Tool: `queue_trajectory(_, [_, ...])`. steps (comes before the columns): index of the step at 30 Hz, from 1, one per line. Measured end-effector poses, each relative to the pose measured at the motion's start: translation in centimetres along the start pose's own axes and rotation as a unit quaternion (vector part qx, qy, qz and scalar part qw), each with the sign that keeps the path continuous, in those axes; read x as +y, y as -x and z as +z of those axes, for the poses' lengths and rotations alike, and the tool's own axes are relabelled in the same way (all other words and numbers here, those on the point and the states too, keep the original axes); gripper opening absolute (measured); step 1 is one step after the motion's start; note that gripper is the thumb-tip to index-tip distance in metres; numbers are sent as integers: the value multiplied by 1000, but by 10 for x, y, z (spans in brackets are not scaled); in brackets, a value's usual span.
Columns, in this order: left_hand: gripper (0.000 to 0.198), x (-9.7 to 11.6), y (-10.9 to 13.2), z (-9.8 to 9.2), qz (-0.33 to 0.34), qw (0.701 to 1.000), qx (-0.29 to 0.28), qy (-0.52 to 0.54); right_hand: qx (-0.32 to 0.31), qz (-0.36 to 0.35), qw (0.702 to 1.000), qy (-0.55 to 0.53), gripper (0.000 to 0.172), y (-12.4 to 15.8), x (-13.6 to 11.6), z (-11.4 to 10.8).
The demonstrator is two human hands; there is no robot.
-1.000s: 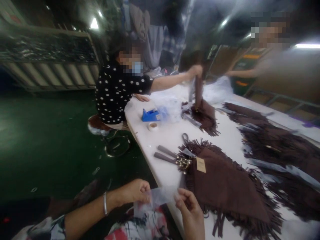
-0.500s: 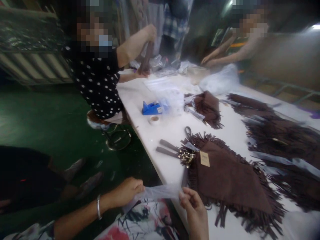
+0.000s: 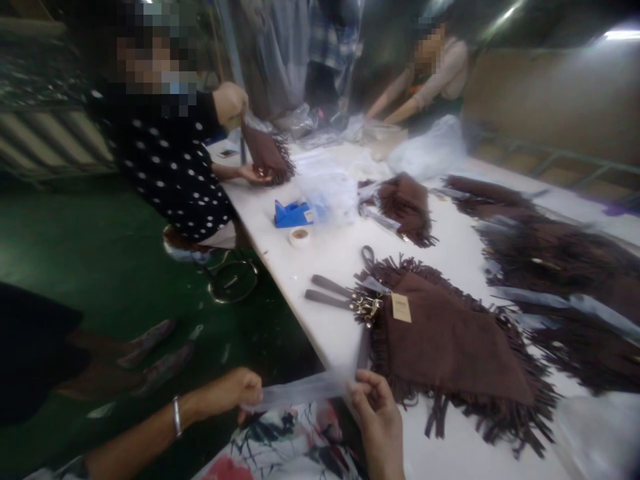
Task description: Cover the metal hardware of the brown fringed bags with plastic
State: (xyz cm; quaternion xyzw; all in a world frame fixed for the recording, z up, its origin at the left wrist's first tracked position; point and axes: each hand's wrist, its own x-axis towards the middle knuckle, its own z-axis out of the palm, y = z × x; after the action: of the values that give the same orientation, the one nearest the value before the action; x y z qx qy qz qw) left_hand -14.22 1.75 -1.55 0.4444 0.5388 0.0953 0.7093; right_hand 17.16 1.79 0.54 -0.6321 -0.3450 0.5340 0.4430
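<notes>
A long white table (image 3: pixel 320 267) is running away from the near edge, with a person in a polka-dot top (image 3: pixel 165 167) sitting at its far left edge, handling a fringed piece. A brown fringed suede bag (image 3: pixel 450 340) is lying near the table's near edge, its two straps (image 3: pixel 327 293) pointing left. A blue tape dispenser (image 3: pixel 293 213) is sitting farther along the left edge. The left hand (image 3: pixel 233 395) and the right hand (image 3: pixel 375 407) are each pinching an end of a clear plastic strip (image 3: pixel 300 393), pulling it taut. Its long axis is running left to right, just off the near edge. The fringed bag is lying just beyond the right hand, which is the nearer of the two.
</notes>
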Motion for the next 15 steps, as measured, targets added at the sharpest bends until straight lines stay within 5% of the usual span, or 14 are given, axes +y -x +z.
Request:
queue_trajectory(5, [33,25,-15,2,67,990,47,-117,-32,-11,999,25,44,8,5,18])
queue_trajectory(10, [49,63,-50,40,156,984,-4,80,-14,-27,998,55,44,15,-5,22])
queue_trajectory(15, [46,61,-71,70,133,983,20,125,58,-49,994,83,43,22,-16,24])
